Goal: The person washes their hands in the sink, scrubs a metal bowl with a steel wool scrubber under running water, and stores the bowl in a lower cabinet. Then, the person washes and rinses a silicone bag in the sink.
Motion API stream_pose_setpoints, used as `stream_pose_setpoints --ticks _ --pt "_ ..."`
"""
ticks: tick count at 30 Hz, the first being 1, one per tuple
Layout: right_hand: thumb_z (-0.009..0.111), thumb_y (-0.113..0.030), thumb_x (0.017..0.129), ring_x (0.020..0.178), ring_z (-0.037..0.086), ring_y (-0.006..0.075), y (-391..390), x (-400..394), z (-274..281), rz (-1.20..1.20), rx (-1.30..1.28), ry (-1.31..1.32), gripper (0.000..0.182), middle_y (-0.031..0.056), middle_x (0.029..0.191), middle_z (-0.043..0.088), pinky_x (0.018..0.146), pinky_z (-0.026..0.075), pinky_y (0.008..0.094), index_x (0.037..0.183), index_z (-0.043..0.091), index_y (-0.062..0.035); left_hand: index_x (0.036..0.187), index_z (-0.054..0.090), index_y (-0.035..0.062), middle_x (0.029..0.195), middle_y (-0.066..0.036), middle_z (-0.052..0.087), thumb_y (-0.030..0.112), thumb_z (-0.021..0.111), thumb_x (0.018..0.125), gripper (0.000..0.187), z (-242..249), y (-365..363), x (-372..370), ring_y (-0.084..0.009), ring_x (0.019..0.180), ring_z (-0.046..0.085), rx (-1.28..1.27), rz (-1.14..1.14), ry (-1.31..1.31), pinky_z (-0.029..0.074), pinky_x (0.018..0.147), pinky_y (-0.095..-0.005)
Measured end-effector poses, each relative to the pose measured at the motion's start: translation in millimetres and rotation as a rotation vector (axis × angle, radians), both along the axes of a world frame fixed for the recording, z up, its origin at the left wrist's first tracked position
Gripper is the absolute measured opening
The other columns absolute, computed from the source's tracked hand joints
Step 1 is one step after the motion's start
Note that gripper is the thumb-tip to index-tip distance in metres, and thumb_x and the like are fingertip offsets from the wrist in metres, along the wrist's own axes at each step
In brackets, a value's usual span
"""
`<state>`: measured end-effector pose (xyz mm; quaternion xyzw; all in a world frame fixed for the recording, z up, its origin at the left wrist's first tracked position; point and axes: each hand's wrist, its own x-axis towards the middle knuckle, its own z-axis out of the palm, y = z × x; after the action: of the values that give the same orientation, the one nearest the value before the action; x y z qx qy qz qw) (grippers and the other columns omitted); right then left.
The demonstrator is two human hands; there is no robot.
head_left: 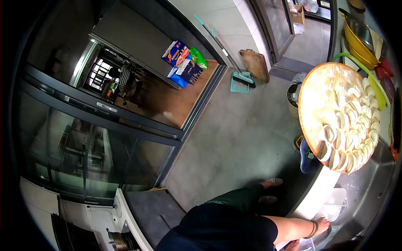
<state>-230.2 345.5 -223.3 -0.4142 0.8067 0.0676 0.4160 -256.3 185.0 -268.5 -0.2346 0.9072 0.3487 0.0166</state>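
Observation:
My left hand (322,226), with a band round its wrist, reaches down into the sink (368,196). Its fingers are curled at the edge of a round, dark-rimmed thing (323,239), whose kind I cannot make out. Beside that hand is a clear plastic container (335,205). Only a small part of my right hand (293,245) shows at the bottom edge, near the counter front; its fingers are mostly hidden. Above the sink, a round woven tray (312,100) bears many rows of uncooked dumplings (349,134).
A yellow basin (354,46) stands on the counter at upper right. Below the counter are a bin (292,104) and blue shoe-like item (307,161). A teal dustpan (240,83) and wooden board (255,65) stand by the wall. At left is a sliding glass door (83,146).

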Motion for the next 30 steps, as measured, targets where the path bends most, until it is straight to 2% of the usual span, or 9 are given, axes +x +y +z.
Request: stream_pose_setpoints --ticks 2,6,8,11,14,16,18,26,30 --pt "0.053 -0.029 0.08 0.084 0.058 0.0349 -11.0 -14.7 -3.9 -0.046 -0.052 -0.018 0.035 0.0185 0.094 0.061 0.076 0.046 0.0425 0.107 0.055 -0.007 0.077 0.063 0.0013 0.087 -0.012 0.059 0.016 0.062 0.063 0.021 -6.7 10.4 -7.0 -0.0223 0.086 0.058 -0.064 0.172 -0.025 0.045 0.073 -0.0341" --pt "0.052 -0.028 0.08 0.084 0.058 0.0347 -24.5 -24.1 -6.1 -0.076 -0.074 -0.025 0.034 0.0186 0.094 0.06 0.075 0.046 0.0424 0.106 0.055 -0.0066 0.076 0.063 0.0013 0.087 -0.011 0.059 0.016 0.061 0.063 0.02 2.5 3.3 -5.7 -0.0219 0.085 0.058 -0.021 0.191 -0.035 0.046 0.071 -0.0335" --pt "0.052 -0.028 0.08 0.084 0.058 0.0345 -14.3 -16.1 -6.4 -0.058 -0.063 -0.036 0.034 0.0186 0.094 0.06 0.074 0.046 0.0424 0.106 0.055 -0.0064 0.081 0.059 -0.0015 0.081 -0.012 0.06 0.011 0.056 0.068 0.018 26.1 -11.6 10.7 -0.0209 0.084 0.058 0.026 0.114 -0.022 0.046 0.069 -0.0324" --pt "0.052 -0.027 0.08 0.084 0.058 0.0344 3.9 0.4 -4.9 -0.017 -0.027 -0.043 0.033 0.0187 0.095 0.06 0.074 0.046 0.0423 0.106 0.055 -0.0062 0.076 0.063 0.0025 0.087 -0.011 0.06 0.016 0.061 0.064 0.018 8.2 0.7 -4.2 -0.0212 0.084 0.059 0.026 0.184 -0.033 0.046 0.07 -0.0331" --pt "0.051 -0.027 0.08 0.083 0.058 0.0342 12.8 5.1 -6.0 -0.004 -0.009 -0.041 0.033 0.0188 0.095 0.06 0.073 0.046 0.0422 0.105 0.055 -0.0059 0.076 0.063 0.0029 0.087 -0.011 0.06 0.016 0.061 0.064 0.018 3.8 5.6 -1.6 -0.0217 0.084 0.059 -0.033 0.167 0.039 0.046 0.071 -0.0338" --pt "0.051 -0.026 0.08 0.083 0.058 0.0341 8.1 -3.5 -9.2 -0.014 -0.024 -0.041 0.033 0.0189 0.095 0.06 0.072 0.046 0.0421 0.105 0.055 -0.0057 0.077 0.063 0.0026 0.089 -0.011 0.06 0.016 0.061 0.064 0.018 -24.1 19.6 -19.9 -0.0217 0.085 0.059 -0.049 0.171 0.013 0.046 0.071 -0.0338" --pt "0.051 -0.026 0.08 0.083 0.058 0.0339 -3.6 -15.3 -13.8 -0.025 -0.047 -0.029 0.032 0.0189 0.095 0.06 0.072 0.046 0.0421 0.105 0.055 -0.0055 0.077 0.064 0.0017 0.09 -0.012 0.059 0.016 0.062 0.064 0.02 -19.0 11.0 -18.6 -0.0213 0.086 0.058 -0.004 0.137 -0.093 0.046 0.071 -0.0332" --pt "0.05 -0.025 0.081 0.082 0.058 0.0335 -62.7 -27.7 -26.3 -0.113 -0.135 -0.039 0.031 0.0192 0.096 0.059 0.07 0.046 0.0418 0.104 0.055 -0.0047 0.08 0.061 -0.0001 0.085 -0.011 0.06 0.015 0.058 0.067 0.021 -22.8 18.2 -20.9 -0.0217 0.084 0.058 -0.043 0.184 -0.052 0.046 0.069 -0.0325" --pt "0.049 -0.024 0.081 0.082 0.058 0.0332 -49.2 -21.5 -27.8 -0.1 -0.135 -0.063 0.031 0.0193 0.096 0.059 0.069 0.046 0.0417 0.104 0.055 -0.0044 0.082 0.06 -0.0013 0.083 -0.011 0.061 0.015 0.056 0.068 0.022 -36.3 26.0 -26.7 -0.0222 0.082 0.059 -0.161 0.25 -0.047 0.046 0.068 -0.032"
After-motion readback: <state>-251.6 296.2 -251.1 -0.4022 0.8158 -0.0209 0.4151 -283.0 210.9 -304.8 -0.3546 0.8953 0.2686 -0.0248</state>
